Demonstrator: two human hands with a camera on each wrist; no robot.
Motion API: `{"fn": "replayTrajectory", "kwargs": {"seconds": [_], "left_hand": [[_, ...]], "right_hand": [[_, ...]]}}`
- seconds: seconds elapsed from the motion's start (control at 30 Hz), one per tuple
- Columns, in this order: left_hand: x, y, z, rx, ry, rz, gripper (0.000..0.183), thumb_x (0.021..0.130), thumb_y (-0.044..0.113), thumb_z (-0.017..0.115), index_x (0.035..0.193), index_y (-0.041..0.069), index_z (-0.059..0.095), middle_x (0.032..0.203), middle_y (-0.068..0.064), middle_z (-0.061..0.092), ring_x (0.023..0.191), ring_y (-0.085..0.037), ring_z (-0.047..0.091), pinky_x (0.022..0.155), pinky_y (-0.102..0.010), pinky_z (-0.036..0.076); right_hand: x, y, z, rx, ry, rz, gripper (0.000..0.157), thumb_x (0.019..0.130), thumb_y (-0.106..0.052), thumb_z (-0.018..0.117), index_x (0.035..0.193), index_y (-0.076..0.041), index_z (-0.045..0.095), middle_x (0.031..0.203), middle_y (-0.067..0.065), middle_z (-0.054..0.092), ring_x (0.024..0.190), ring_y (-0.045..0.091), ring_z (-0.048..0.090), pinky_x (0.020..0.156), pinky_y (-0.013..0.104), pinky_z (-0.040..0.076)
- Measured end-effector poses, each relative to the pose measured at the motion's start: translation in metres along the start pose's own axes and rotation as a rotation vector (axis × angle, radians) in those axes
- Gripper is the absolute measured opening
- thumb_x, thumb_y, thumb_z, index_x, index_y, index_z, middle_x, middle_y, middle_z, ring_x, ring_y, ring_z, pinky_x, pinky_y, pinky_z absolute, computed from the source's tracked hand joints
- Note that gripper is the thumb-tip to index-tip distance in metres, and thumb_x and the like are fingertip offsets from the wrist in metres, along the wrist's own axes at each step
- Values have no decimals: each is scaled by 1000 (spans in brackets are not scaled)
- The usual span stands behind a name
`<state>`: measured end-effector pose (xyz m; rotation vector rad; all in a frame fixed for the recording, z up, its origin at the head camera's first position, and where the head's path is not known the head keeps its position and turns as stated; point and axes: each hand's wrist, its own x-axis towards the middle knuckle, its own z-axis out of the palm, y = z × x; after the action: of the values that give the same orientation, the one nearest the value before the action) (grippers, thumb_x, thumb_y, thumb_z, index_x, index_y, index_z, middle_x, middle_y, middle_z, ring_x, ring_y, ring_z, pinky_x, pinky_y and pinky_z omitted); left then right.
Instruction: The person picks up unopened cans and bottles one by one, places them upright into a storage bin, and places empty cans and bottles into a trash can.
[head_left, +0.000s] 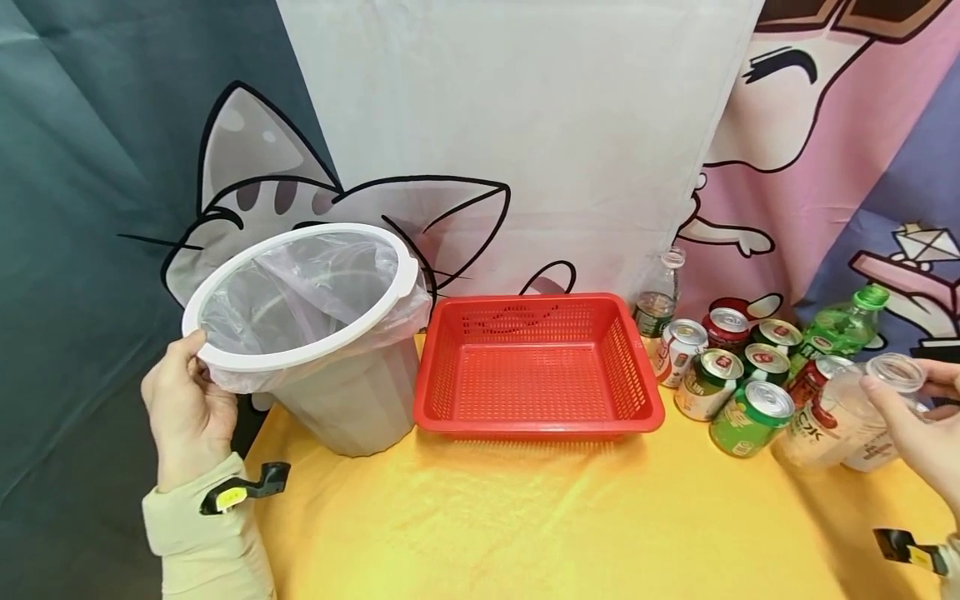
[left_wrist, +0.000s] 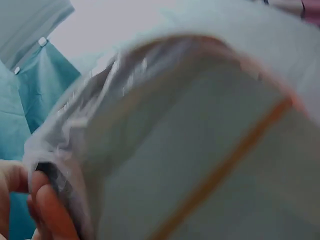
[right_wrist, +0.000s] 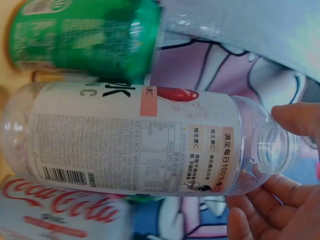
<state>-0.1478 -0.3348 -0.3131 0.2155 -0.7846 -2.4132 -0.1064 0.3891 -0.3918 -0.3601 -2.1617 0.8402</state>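
Observation:
My left hand (head_left: 187,404) grips the white rim of a grey trash bin (head_left: 348,408) at the left, thumb over the edge. A clear plastic bag (head_left: 251,312) lines the bin and folds over its rim. The bin leans slightly in the head view. At the right, my right hand (head_left: 918,429) pinches the neck of a clear plastic bottle (right_wrist: 135,140) between thumb and fingers. This bottle has a white label and no cap. In the right wrist view, a green can (right_wrist: 85,40) and a Coca-Cola container (right_wrist: 65,215) flank it.
A red plastic basket (head_left: 536,423) with nothing in it sits mid-table. Several drink cans (head_left: 752,417) cluster to its right, with a green bottle (head_left: 836,325) and a clear bottle (head_left: 656,304) behind. A printed curtain (head_left: 525,125) hangs behind the yellow tablecloth (head_left: 525,517).

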Motion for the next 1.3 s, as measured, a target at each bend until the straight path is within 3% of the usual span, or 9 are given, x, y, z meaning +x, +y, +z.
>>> {"fn": "replayTrajectory", "kwargs": {"seconds": [0.1,0.17,0.23,0.4,0.53,0.67,0.87,1.1,1.3], "left_hand": [[-4,-4,0,241,39,101,16,94,3,68,81,-6,66,63,-6,58,48,-14,55,41,-19,42],[-6,-9,0,365,77,169,20,91,11,73,78,1,62,59,-1,51,42,-11,46,37,-18,30],[-7,-14,1,422,89,248,20,90,14,74,80,4,60,66,-1,51,48,-10,47,41,-19,31],[-5,-25,4,379,51,334,11,91,14,67,95,6,61,100,-9,58,86,-18,57,70,-21,48],[-7,-31,5,319,29,310,17,93,17,61,106,7,60,117,-9,59,101,-20,55,79,-22,47],[-9,-35,4,263,-5,291,27,92,18,57,117,8,59,125,-8,57,108,-20,53,84,-24,46],[-9,-40,4,204,-36,320,30,91,16,55,118,5,61,123,-10,59,109,-22,53,86,-25,44],[-9,-42,2,225,-32,329,27,91,17,54,115,7,61,122,-10,58,108,-22,52,85,-24,43],[-8,-42,1,220,-41,334,29,91,17,54,117,6,61,123,-10,58,110,-22,51,86,-25,43]], "right_hand": [[2,-12,-5,-12,30,-50,45,91,-15,75,131,-32,64,96,-48,39,87,-26,35,72,0,25],[3,-23,-9,-12,39,-68,46,91,-16,75,126,-42,60,97,-49,37,88,-26,33,73,3,24],[5,-34,-11,-3,36,-78,51,91,-17,75,118,-54,52,98,-48,37,90,-25,32,75,7,23],[9,-61,-14,49,21,-85,54,89,-16,76,107,-58,47,93,-40,41,82,-16,34,74,10,24],[14,-83,-13,122,-26,-52,52,86,-11,78,103,-53,53,87,-26,44,69,-5,34,64,11,25],[17,-108,-10,171,-102,-37,46,85,-10,80,103,-47,59,82,-23,50,59,-1,36,52,12,28],[18,-142,5,238,-192,-38,32,86,-13,83,107,-33,67,81,-21,60,60,-6,52,52,8,40],[15,-177,35,429,-281,9,26,87,-12,82,108,-18,70,92,-15,68,70,-5,64,59,9,51],[6,-214,65,839,-297,28,24,83,0,83,103,-6,71,90,-4,73,77,6,66,61,14,55]]}}
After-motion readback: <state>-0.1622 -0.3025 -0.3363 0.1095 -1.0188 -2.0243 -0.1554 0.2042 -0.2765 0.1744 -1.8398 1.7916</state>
